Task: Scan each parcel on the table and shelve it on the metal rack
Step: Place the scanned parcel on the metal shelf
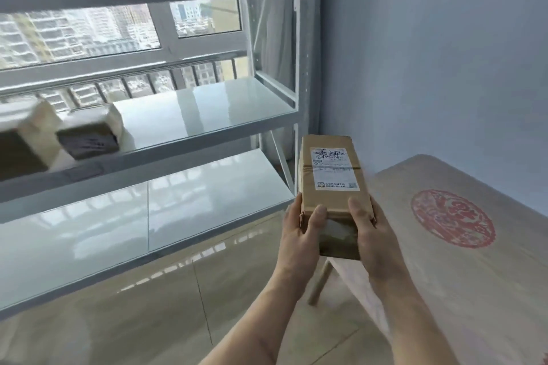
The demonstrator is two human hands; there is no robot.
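Both forearms rise from six o'clock as we carry a parcel (333,187) between table and rack. Our left hand (299,234) clamps the box's near left corner, thumb curled over the top edge; our right hand (370,234) clamps the near right corner the same way, fingers wrapped underneath. Held by its near end, the long brown carton points away from us towards twelve o'clock, level and label-up, so the white shipping label (333,167) stays readable and the far end can lead onto a shelf.

We see the parcel in the air at centre frame, touching nothing but our hands, just beside the rack's right upright. At four o'clock lies the wooden table (474,290) with a red round paper-cut emblem (452,218) on its top. From nine to eleven o'clock stands the metal rack (207,115), its glossy shelves reflecting the window behind. Two shelved parcels (89,133) sit blurred at nine o'clock on the middle shelf, leaving bare shelf to their right.

No scanner shows, so we cannot tell whether this box has been scanned. We judge that shelving is the step in hand, with the open stretch of the middle shelf the likely spot.
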